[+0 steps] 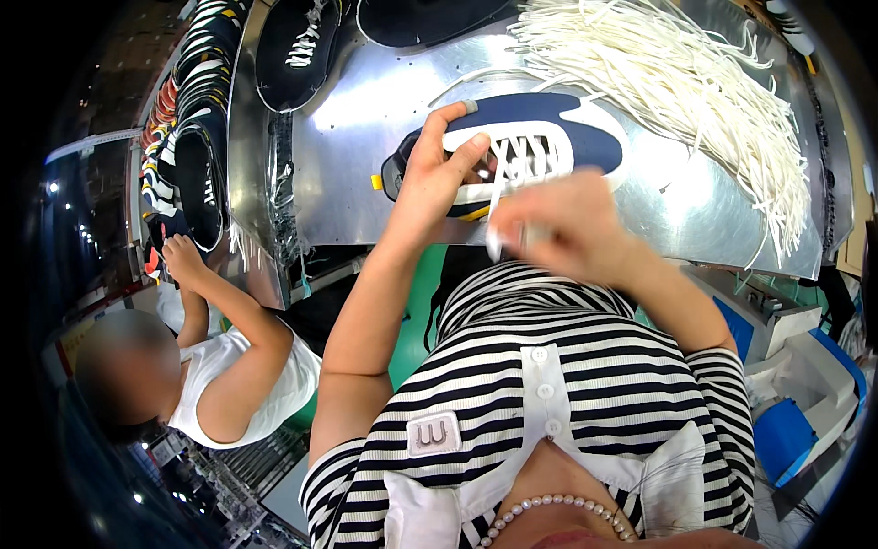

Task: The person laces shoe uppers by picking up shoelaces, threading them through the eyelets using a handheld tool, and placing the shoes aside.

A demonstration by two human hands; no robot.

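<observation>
On a shiny metal table (366,119), two hands lace one navy shoe (521,142).
Left hand (434,174) grips the shoe's side, fingers curled; blurred right hand (558,224) pinches one white lace (498,197). Rightward lies a heap of stringy white laces (686,91).

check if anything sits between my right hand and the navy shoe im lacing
Nothing visible does. The right hand is blurred just in front of the navy shoe, pulling a white lace, while the left hand steadies it. The lace pile lies off to the right.
</observation>
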